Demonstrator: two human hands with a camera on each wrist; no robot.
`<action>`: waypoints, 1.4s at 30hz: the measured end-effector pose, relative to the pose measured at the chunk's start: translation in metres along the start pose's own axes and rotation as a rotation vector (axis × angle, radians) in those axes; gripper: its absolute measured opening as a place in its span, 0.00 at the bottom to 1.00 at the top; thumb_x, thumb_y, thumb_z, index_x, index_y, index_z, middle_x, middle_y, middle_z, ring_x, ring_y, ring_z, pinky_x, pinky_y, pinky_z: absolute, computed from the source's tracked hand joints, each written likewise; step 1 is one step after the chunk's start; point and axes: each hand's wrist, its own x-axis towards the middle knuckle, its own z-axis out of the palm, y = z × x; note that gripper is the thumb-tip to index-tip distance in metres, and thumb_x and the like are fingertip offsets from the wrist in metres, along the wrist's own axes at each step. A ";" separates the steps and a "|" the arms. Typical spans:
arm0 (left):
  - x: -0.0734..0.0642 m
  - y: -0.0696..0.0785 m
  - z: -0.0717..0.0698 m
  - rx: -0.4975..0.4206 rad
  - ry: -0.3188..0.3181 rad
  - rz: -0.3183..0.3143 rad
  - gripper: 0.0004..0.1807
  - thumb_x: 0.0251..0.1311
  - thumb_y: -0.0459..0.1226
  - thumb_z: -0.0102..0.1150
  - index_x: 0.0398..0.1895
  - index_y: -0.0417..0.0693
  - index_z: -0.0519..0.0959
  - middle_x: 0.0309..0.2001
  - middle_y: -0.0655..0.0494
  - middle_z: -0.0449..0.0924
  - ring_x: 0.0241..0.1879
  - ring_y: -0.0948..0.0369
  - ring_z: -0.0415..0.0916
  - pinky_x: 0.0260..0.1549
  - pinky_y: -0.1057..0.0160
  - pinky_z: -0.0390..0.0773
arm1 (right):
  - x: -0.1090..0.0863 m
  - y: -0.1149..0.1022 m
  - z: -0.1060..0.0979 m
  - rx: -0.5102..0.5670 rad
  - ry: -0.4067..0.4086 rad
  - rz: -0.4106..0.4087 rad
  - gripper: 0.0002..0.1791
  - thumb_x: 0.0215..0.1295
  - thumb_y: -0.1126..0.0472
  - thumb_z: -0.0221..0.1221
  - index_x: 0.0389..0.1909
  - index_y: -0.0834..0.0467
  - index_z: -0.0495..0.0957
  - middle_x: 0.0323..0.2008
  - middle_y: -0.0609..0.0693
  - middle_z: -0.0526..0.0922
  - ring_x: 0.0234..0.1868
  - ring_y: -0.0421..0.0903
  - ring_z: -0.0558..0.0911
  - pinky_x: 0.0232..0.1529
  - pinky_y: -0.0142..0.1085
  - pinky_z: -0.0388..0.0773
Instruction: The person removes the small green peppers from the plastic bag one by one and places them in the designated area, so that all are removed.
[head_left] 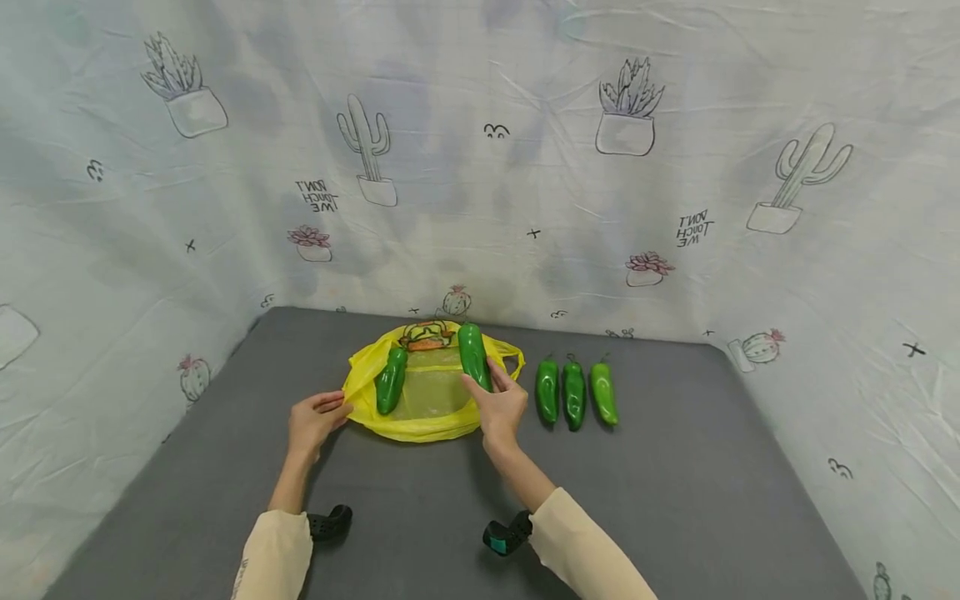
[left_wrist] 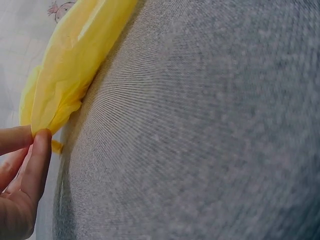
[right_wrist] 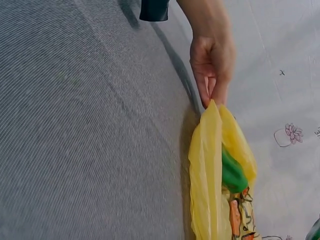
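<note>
A yellow plastic bag (head_left: 431, 429) lies spread on the grey table with its mouth open, and one green pepper (head_left: 391, 382) is inside at its left. My left hand (head_left: 315, 422) pinches the bag's left edge between thumb and fingers; in the left wrist view the fingertips (left_wrist: 44, 137) press on the yellow film (left_wrist: 75, 55). My right hand (head_left: 501, 410) grips the lower end of another green pepper (head_left: 472, 354), held over the right part of the bag. Only a sliver of that pepper (right_wrist: 315, 232) shows in the right wrist view's lower corner.
Three more green peppers stand in a row right of the bag: a dark one (head_left: 547, 392), a middle one (head_left: 574, 395) and a lighter one (head_left: 603, 393). The grey tabletop (head_left: 675, 500) meets a pale cloth (head_left: 480, 167) printed with plants behind it and at both sides.
</note>
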 end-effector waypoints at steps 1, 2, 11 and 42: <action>0.000 0.000 0.000 0.001 -0.001 -0.001 0.20 0.58 0.26 0.62 0.53 0.24 0.74 0.47 0.35 0.79 0.28 0.76 0.76 0.31 0.72 0.82 | 0.001 -0.001 -0.003 -0.002 0.003 0.000 0.31 0.46 0.64 0.75 0.55 0.62 0.79 0.56 0.57 0.79 0.59 0.52 0.76 0.53 0.40 0.78; 0.000 0.000 0.000 0.000 -0.003 -0.001 0.20 0.58 0.26 0.62 0.53 0.24 0.74 0.48 0.34 0.79 0.28 0.76 0.76 0.32 0.72 0.82 | 0.002 -0.002 -0.006 -0.002 0.009 0.006 0.31 0.46 0.64 0.75 0.55 0.62 0.79 0.56 0.55 0.79 0.59 0.51 0.75 0.54 0.40 0.77; 0.001 -0.001 -0.003 0.003 -0.017 -0.007 0.21 0.58 0.27 0.63 0.54 0.25 0.73 0.49 0.35 0.78 0.29 0.76 0.76 0.32 0.73 0.82 | 0.012 -0.008 -0.034 0.028 0.049 0.013 0.32 0.47 0.66 0.74 0.57 0.63 0.77 0.58 0.55 0.77 0.62 0.49 0.73 0.57 0.37 0.75; 0.000 -0.003 -0.002 0.055 -0.021 -0.004 0.22 0.60 0.29 0.61 0.56 0.27 0.72 0.54 0.30 0.74 0.30 0.79 0.74 0.34 0.73 0.82 | 0.031 -0.034 -0.117 0.062 0.130 -0.042 0.35 0.52 0.69 0.70 0.62 0.63 0.71 0.63 0.56 0.72 0.65 0.47 0.70 0.52 0.28 0.76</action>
